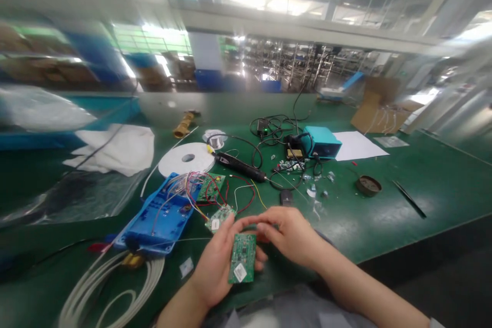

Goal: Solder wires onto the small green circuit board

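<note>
A green circuit board (243, 259) with a white label stands upright in my left hand (215, 261), whose fingers wrap behind it. At the board's top edge, my right hand (290, 233) has its fingers bent and thumb drawn in close to the index finger. Whatever lies between those fingertips, if anything, is hidden. Just beyond my hands sits a smaller wired circuit board (221, 219), with another green board (211, 187) behind it. Red, white and yellow wires run among these boards and an open blue plastic housing (159, 225) on the left.
Coiled white cable (148, 287) lies at the front left. Behind the boards are a white reel (186, 159), a black corded hand tool (240, 166) and a teal soldering station (322, 142). Tweezers (409, 199) and a round tin (368, 185) rest on the green table at right.
</note>
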Demonstrator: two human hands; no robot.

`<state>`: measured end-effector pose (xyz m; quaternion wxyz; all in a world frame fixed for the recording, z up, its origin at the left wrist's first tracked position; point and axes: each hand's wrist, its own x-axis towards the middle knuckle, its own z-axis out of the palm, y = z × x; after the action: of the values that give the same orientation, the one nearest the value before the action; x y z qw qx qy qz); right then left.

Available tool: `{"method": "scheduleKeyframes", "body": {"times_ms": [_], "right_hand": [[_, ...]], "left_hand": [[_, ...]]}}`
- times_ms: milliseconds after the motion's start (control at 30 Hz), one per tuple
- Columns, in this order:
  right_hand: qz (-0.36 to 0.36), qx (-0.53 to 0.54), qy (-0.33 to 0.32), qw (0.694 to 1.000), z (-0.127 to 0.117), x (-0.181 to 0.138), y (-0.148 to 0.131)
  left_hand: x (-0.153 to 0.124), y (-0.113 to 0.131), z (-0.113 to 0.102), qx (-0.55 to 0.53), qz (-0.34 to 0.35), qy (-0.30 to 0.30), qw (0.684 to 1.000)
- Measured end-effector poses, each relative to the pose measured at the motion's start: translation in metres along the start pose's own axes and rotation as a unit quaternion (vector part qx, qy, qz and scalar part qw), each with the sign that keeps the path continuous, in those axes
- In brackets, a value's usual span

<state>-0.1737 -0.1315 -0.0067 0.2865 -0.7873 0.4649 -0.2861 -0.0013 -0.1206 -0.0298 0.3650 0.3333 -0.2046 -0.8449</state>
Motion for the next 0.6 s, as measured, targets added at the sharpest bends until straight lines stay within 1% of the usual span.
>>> {"method": "scheduleKeyframes", "body": {"times_ms": [67, 133, 267, 333, 433, 500, 600], "right_hand": [[0.002, 0.023, -0.024, 0.999, 0.005, -0.005, -0.005], [0.013, 0.059, -0.030, 0.998, 0.012, -0.013, -0.006], [0.074, 0.167, -0.023, 0.983, 0.025, -0.035, 0.002], [0.107, 0.205, 0.000, 0.973, 0.028, -0.042, 0.008], [0.149, 0.208, 0.035, 0.966, 0.032, -0.046, 0.016], [0.167, 0.190, 0.028, 0.967, 0.035, -0.043, 0.019], [0.160, 0.142, 0.027, 0.977, 0.044, -0.032, 0.021]], "left_hand": [[0.001, -0.005, 0.001, 0.000, -0.009, -0.011, 1.000], [-0.001, -0.011, 0.002, 0.004, -0.019, -0.023, 1.000], [-0.013, -0.025, -0.001, 0.028, -0.034, -0.049, 0.998], [-0.024, -0.031, -0.008, 0.054, -0.017, -0.043, 0.997], [-0.048, -0.039, -0.023, 0.121, 0.037, 0.009, 0.992], [-0.067, -0.042, -0.037, 0.171, 0.069, 0.062, 0.981], [-0.094, -0.041, -0.067, 0.221, 0.096, 0.121, 0.963]]}}
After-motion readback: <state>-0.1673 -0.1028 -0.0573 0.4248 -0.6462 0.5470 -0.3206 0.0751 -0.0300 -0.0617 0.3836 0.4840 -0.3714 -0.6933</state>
